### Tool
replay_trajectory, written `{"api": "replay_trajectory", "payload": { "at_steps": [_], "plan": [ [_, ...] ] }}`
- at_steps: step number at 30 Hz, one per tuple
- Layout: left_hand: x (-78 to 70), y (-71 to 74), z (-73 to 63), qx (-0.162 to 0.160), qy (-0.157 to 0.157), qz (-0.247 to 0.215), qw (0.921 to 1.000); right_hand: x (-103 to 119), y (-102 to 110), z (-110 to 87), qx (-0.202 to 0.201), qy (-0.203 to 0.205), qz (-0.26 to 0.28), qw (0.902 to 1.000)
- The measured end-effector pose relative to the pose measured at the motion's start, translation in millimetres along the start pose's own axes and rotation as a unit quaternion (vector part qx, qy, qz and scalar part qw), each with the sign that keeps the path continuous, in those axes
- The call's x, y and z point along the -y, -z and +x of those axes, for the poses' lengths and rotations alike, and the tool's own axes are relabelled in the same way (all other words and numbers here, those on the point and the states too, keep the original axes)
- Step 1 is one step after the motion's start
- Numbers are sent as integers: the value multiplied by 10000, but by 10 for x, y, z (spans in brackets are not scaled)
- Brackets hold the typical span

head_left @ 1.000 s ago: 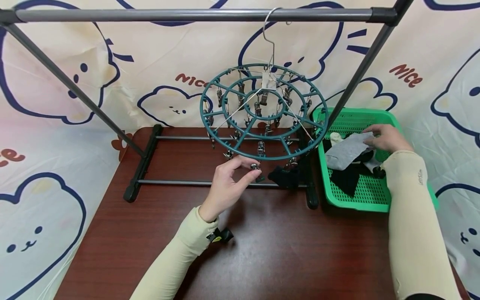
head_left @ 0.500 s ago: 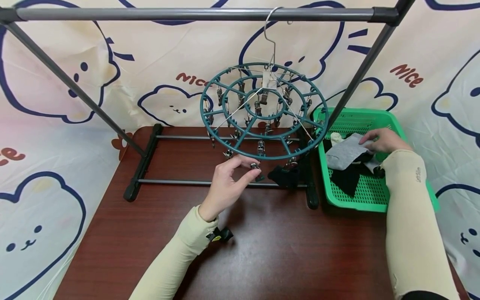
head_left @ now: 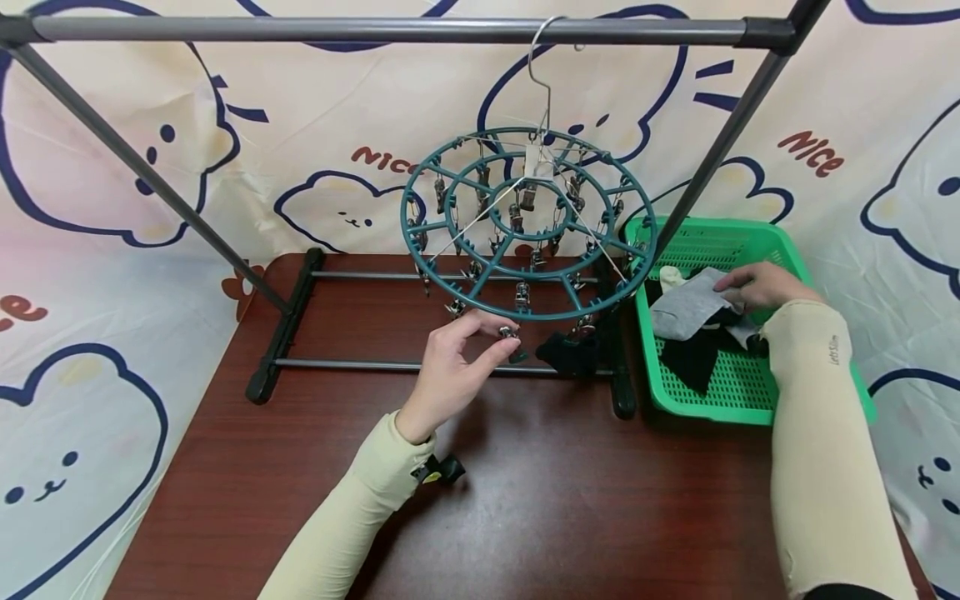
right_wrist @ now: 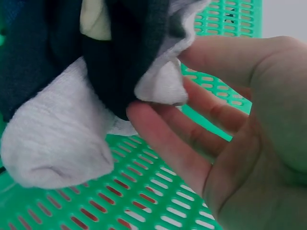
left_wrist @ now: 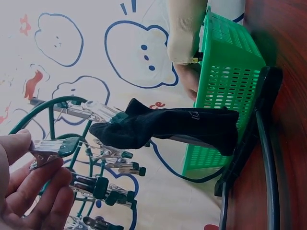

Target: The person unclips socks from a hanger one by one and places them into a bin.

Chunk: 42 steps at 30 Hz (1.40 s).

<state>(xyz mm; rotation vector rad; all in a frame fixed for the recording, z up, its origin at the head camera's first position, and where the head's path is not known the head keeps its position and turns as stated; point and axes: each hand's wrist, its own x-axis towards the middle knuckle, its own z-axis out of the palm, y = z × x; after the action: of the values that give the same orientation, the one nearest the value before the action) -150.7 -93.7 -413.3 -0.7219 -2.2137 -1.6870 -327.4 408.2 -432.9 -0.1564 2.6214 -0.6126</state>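
Observation:
In the head view my left hand (head_left: 453, 362) pinches a metal clip (head_left: 508, 332) at the front of the round green hanger (head_left: 487, 302). Green tips show on that clip (left_wrist: 50, 147) in the left wrist view, held between thumb and fingers. Beside it, a black sock (left_wrist: 168, 125) hangs from another clip. My right hand (head_left: 772, 286) is inside the green basket (head_left: 716, 412), with thumb and fingers on a grey sock (head_left: 684, 310). The right wrist view shows the fingers (right_wrist: 168, 139) and thumb at either side of the bunched cloth, among dark and light socks.
The hanger hooks over the rack's top bar (head_left: 300, 31). Several other clips (head_left: 522, 296) dangle below its rings. The rack's black foot (head_left: 624, 392) stands just left of the basket. Brown tabletop (head_left: 570, 508) extends in front, and a patterned cloth (head_left: 315, 125) hangs behind.
My right hand has shifted slightly left and down over the grey sock, its fingers drawing closer on the cloth. The left hand stays at the clip, almost still.

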Motion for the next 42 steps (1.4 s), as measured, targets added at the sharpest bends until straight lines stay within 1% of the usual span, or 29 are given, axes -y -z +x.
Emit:
{"api": "replay_trajectory", "payload": {
  "at_steps": [5,8,11,15,18,21,24,27,30,32,35,38,42],
  "plan": [
    [14,18,1,-47,-30,-65,10000,151,88,-94,-214,-9,-385,9990],
    [15,36,-2,-90,-54,-66,9999,276,160,-153,-381,63,-627,9973],
    [22,58,-5,-120,-46,-41,9999,412,209,-222,-553,195,-481,9971],
    [28,96,-13,-180,-11,19,9998,660,205,-386,-980,631,-196,9930],
    [32,126,-18,-241,-2,61,9997,892,150,-586,-1399,1040,-12,9847],
    [37,154,-20,-281,42,49,9996,1117,37,-819,-1652,1496,233,9746],
    [43,187,-31,-345,110,61,9993,1290,-156,-1016,-1804,2011,357,9621],
    [53,221,-55,-420,163,128,9989,1438,-398,-1157,-1883,2466,423,9497],
    [66,259,-76,-509,196,180,9983,1570,-632,-1226,-1810,2863,445,9398],
    [77,284,-79,-583,185,217,9979,1649,-764,-1235,-1594,3112,446,9358],
    [92,325,-65,-678,156,227,9973,1754,-940,-1210,-1134,3404,533,9319],
    [100,361,-39,-741,132,217,9969,1863,-1103,-1129,-765,3479,785,9311],
    [117,390,-14,-807,158,129,9965,2001,-1304,-990,-562,3425,1052,9319]
  ]
}}
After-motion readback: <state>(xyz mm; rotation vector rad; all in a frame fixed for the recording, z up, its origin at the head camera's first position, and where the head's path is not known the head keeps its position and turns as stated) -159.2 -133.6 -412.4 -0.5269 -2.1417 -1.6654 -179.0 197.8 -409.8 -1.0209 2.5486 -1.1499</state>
